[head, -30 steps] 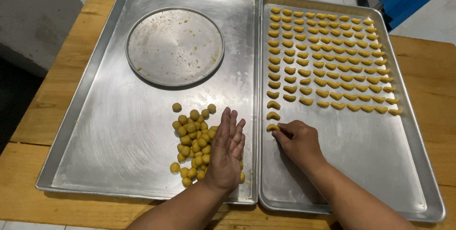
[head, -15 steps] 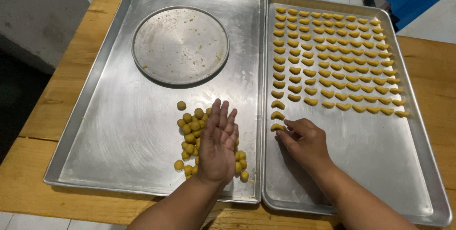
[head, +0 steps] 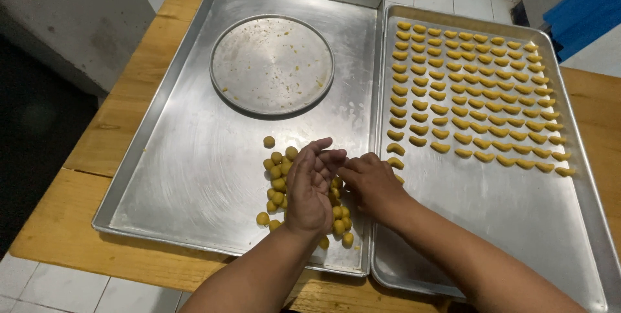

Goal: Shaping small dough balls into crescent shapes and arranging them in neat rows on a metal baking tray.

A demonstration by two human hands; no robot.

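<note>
A pile of small yellow dough balls (head: 278, 177) lies near the front of the left metal tray (head: 174, 177). My left hand (head: 310, 187) hovers over the pile, turned on edge with the palm facing right and the fingers slightly curled. My right hand (head: 369, 180) reaches across the seam between the trays, its fingertips touching the left hand's fingers. Whether a dough ball sits between them is hidden. The right metal tray (head: 517, 222) carries several rows of crescent-shaped yellow dough pieces (head: 472, 93); the nearest crescent (head: 396, 149) lies just above my right hand.
A round metal plate (head: 272, 64) with crumbs lies at the back of the left tray. Both trays rest on a wooden table (head: 129, 106). A tiled floor and a blue object (head: 569, 2) are beyond the table; a grey block (head: 71, 15) stands at left.
My right hand left the crescent at the right tray's left edge and moved left to meet my left hand. My left hand turned from flat over the pile to edge-up.
</note>
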